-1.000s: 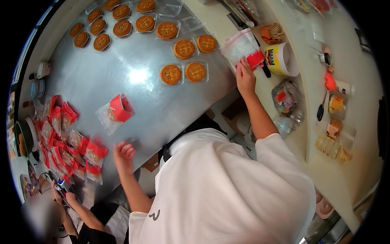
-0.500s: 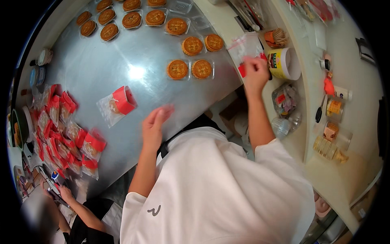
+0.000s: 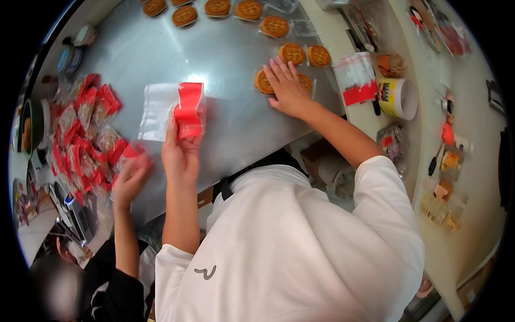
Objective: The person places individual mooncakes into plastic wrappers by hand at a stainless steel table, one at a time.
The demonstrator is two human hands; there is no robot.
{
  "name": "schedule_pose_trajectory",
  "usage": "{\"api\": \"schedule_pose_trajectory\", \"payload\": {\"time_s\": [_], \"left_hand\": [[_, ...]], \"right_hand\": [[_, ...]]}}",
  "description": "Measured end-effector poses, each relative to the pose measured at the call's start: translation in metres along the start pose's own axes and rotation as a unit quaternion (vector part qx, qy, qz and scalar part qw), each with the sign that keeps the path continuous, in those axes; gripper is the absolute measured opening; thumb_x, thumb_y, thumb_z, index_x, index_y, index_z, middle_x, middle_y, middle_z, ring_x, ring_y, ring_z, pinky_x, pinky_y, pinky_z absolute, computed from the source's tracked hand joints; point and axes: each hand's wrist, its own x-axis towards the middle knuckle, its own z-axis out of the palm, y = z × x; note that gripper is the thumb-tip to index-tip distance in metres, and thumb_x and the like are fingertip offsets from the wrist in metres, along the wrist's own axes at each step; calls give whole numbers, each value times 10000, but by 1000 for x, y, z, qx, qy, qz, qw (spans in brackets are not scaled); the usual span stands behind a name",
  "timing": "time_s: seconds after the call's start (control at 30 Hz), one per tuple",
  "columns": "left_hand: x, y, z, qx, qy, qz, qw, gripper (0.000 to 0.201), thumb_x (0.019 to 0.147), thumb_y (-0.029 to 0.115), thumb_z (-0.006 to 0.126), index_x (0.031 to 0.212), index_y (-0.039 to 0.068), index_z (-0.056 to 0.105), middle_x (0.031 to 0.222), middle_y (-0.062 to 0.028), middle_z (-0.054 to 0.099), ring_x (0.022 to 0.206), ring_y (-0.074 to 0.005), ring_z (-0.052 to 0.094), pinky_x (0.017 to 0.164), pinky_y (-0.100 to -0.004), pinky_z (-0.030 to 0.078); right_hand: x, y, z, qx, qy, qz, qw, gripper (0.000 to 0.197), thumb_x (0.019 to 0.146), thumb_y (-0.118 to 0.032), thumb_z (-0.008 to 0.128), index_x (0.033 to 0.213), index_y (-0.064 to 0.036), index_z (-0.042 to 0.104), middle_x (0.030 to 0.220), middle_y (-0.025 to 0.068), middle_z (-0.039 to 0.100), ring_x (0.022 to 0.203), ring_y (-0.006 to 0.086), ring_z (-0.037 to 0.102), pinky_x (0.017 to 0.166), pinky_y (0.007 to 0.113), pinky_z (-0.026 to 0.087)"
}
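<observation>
My left hand grips a plastic bag with a red band, held above the metal table; no cake shows through it. My right hand reaches over two mooncakes at the table's right side, palm down and fingers stretched. It partly covers a golden-brown mooncake in a clear tray; whether it touches is hard to tell. Just beyond its fingertips sits another mooncake, with a further mooncake beside it. Flat red-banded bags lie on the ledge to the right.
A co-worker's blurred hand is at a heap of red-banded packed bags on the left. More mooncakes in trays line the far side of the metal table. A white tub stands on the right ledge.
My right hand has gone from the bags on the ledge to the mooncakes. My left hand now holds up a bag. The filled bag lying mid-table is gone; a co-worker's hand has come in.
</observation>
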Motion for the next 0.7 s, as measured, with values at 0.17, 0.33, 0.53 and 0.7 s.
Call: {"api": "schedule_pose_trajectory", "payload": {"time_s": [0.17, 0.33, 0.53, 0.7], "left_hand": [[-5, 6, 7, -50, -15, -32, 998, 309, 977, 228, 383, 1176, 9, 471, 1158, -111, 569, 1062, -217, 567, 898, -353, 478], [-3, 1, 13, -44, -5, -5, 999, 317, 976, 251, 384, 1164, 12, 475, 1155, -115, 571, 1058, -216, 570, 911, -366, 469], [-11, -12, 38, -42, 6, 31, 999, 311, 969, 240, 407, 1161, 10, 489, 1155, -142, 580, 1055, -248, 580, 913, -395, 473], [-16, -22, 53, 36, -1, 45, 998, 344, 965, 244, 418, 1201, 1, 475, 1174, -121, 569, 1060, -227, 572, 913, -384, 468]], "right_hand": [[4, -9, -2, 82, -22, -41, 996, 804, 668, -179, 711, 1353, -52, 309, 1238, 159, 403, 1229, 330, 344, 1065, 441, 264], [12, -66, -50, 281, 118, 75, 949, 852, 624, -157, 736, 1344, -38, 296, 1176, 170, 398, 1102, 335, 408, 940, 414, 372], [20, -113, -102, 230, 208, 87, 947, 875, 606, -105, 747, 1344, -28, 284, 1181, 190, 365, 1075, 357, 399, 890, 423, 396], [16, -109, -88, 221, 231, 82, 944, 902, 587, -74, 760, 1349, -28, 278, 1214, 203, 337, 1078, 371, 390, 880, 433, 403]]}}
